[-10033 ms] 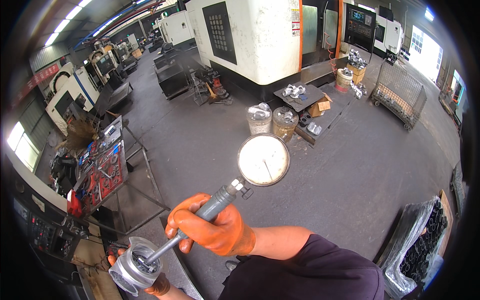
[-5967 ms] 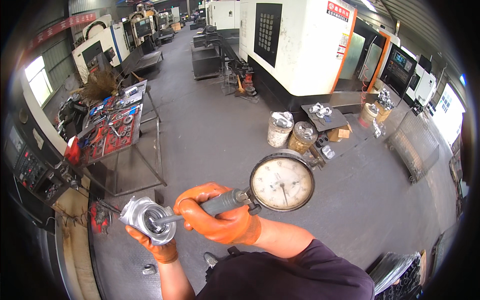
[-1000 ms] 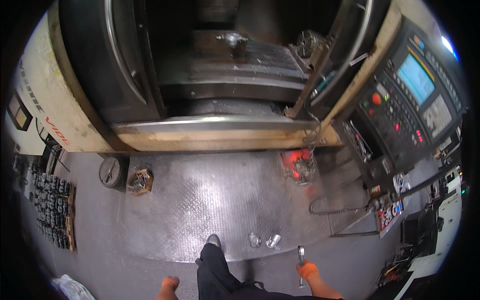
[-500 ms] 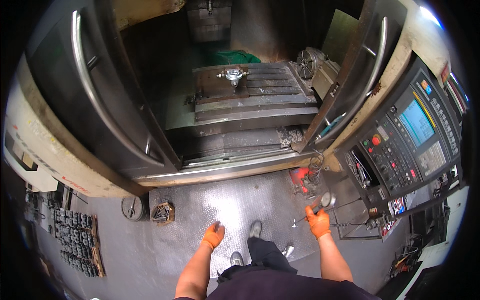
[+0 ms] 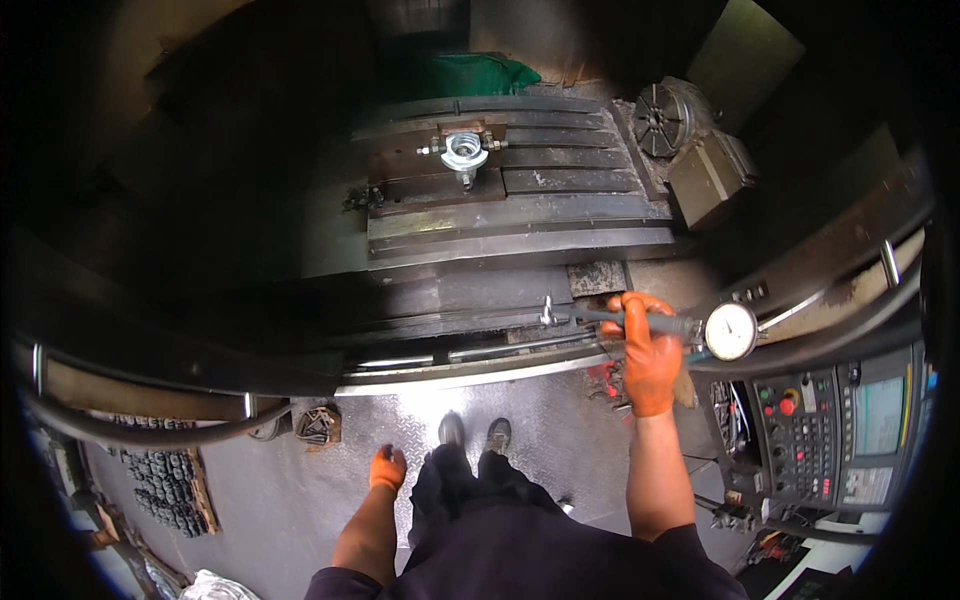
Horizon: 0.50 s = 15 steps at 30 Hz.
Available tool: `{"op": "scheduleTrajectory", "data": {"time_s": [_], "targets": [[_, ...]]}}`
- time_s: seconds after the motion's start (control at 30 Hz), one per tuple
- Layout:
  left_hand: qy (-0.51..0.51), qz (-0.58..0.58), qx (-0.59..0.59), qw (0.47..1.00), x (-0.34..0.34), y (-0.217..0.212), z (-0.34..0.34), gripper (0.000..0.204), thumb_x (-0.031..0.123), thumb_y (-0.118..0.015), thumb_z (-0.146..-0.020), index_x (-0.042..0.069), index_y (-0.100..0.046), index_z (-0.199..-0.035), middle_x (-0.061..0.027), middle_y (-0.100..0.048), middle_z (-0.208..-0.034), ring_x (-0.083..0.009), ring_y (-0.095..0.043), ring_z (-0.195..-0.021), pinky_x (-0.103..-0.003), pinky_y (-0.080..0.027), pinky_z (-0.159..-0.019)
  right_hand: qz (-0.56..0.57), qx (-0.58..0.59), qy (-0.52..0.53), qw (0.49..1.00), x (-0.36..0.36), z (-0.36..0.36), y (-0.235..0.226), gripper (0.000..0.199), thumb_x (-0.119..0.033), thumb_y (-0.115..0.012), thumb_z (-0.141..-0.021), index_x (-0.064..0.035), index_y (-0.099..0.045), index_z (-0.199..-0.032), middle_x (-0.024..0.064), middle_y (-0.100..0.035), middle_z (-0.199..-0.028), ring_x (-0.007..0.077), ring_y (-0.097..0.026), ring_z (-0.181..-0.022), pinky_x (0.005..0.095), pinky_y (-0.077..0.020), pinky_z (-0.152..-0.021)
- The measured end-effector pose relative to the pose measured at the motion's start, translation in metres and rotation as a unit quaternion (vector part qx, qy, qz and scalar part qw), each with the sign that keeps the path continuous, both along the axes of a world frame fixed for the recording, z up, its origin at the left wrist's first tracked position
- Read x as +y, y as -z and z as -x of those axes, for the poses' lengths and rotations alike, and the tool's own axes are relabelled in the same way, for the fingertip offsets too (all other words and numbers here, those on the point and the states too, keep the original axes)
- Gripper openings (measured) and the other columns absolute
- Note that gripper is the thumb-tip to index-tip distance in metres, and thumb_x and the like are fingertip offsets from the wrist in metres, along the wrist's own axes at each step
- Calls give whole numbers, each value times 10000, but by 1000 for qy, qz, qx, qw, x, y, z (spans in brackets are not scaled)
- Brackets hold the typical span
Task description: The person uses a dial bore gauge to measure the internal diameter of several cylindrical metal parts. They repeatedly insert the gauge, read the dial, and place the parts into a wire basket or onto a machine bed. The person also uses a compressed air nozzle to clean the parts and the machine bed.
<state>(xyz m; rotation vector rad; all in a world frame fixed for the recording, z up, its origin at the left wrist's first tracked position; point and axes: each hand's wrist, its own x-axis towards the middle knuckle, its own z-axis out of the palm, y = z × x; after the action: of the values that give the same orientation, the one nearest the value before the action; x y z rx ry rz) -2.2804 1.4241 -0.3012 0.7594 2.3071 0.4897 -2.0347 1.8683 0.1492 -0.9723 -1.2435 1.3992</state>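
In the head view, my right hand [image 5: 648, 355], in an orange glove, grips the dark handle of a dial bore gauge [image 5: 675, 323]. Its round white dial points right, and its small metal measuring head points left, above the machine's front sill. My orange-gloved left hand [image 5: 388, 467] hangs low beside my leg, fingers loosely curled and slightly apart, with nothing visible in them. Farther in, a shiny ring-shaped metal part [image 5: 464, 151] sits in a fixture [image 5: 430, 178] with bolts around it. The gauge is well apart from that part.
The fixture stands on a slotted machine table [image 5: 570, 180]. A round chuck [image 5: 665, 118] is at its right, with green cloth [image 5: 485, 74] behind. The control panel [image 5: 830, 430] is at right. A box of metal pieces [image 5: 318, 427] and stacked dark parts [image 5: 168, 490] lie at left.
I have moved closer to the machine opening. My right hand has gone forward and up with the gauge, from beside the panel to above the sill. My left hand has shifted left and slightly lower.
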Motion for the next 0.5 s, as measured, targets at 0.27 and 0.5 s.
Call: {"op": "scheduleTrajectory", "data": {"time_s": [0.27,0.5], "targets": [[-84,-288,40,953,380,-147,92,496,273,-617,-960,0,-557,-1371,-228,-623,-1304,-349,-580,-1242,-398,-426,-1082,-51,-42,20,998,108,131,-28,200,-143,-544,-1040,42,-587,-1100,131,-660,-1010,176,-638,-775,305,-552,-737],[-37,-469,4,882,571,-243,164,628,251,-753,-866,-9,-519,-1388,-255,-595,-1300,-404,-563,-1210,-450,-441,-1040,-92,-96,-27,991,212,244,-10,220,-170,-572,-1028,34,-629,-1088,132,-687,-994,176,-670,-791,305,-557,-745]]}}
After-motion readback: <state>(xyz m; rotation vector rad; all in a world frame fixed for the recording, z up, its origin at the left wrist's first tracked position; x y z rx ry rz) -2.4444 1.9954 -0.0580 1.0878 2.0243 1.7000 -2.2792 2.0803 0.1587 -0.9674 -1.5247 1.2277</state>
